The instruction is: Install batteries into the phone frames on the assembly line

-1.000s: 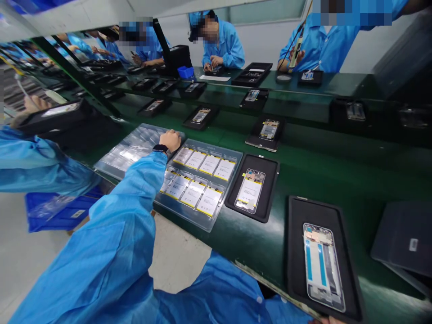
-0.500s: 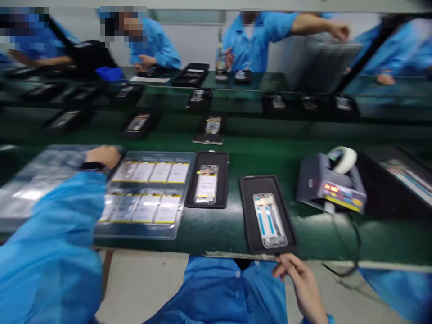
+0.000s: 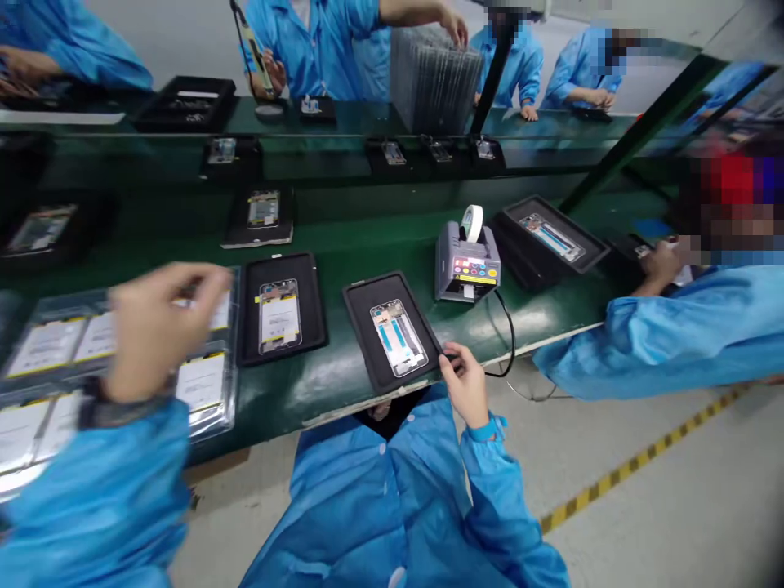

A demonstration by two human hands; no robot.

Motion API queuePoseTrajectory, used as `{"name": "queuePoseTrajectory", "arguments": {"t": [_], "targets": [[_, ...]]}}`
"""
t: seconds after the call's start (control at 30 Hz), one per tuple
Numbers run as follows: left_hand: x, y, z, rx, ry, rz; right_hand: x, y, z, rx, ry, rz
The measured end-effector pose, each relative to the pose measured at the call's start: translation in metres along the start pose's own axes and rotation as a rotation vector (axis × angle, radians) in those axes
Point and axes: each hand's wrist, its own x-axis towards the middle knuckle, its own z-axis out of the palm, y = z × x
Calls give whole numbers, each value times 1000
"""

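Note:
My left hand [image 3: 168, 327], smeared by motion, is raised over the right side of a clear plastic tray [image 3: 229, 392] of white phone batteries [image 3: 201, 381]. Whether anything is between its fingers cannot be made out. With curled fingers, my right hand [image 3: 466, 384] grips the near right corner of a black tray [image 3: 361, 314]. Inside that tray lies a phone frame [image 3: 398, 336] with blue strips and no battery in it. Left of it, another black tray [image 3: 312, 306] holds a phone frame with a white battery [image 3: 280, 318] in place.
A tape dispenser [image 3: 469, 265] with a white roll stands behind right, its cable hanging over the bench edge. More black trays [image 3: 554, 233] with phone frames lie around. A co-worker's sleeve [image 3: 686, 339] is at right; other people work across the bench.
The view has swung right. My left hand has lifted from the clear tray's far edge and come over the batteries. My right hand has moved up from below the edge onto the black tray's corner.

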Motion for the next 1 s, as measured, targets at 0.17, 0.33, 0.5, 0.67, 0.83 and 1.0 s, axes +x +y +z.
{"name": "queuePoseTrajectory", "arguments": {"t": [0.17, 0.33, 0.5, 0.67, 0.83, 1.0], "targets": [[-40, 67, 111, -24, -445, 180, 9, -7, -18, 4, -36, -18], [-34, 76, 166, 118, -360, 230, 61, -21, -47, -2, 88, 34], [-21, 63, 194, 78, -400, 141, 89, -33, -41, -42, 79, 72], [-22, 57, 210, -50, -450, 142, 60, -47, -2, -174, 41, 0], [-24, 62, 204, -101, -349, 179, 55, -91, 0, -262, -118, -80], [-35, 37, 125, -67, -263, 110, 64, -115, -32, -274, -70, -18]]}}
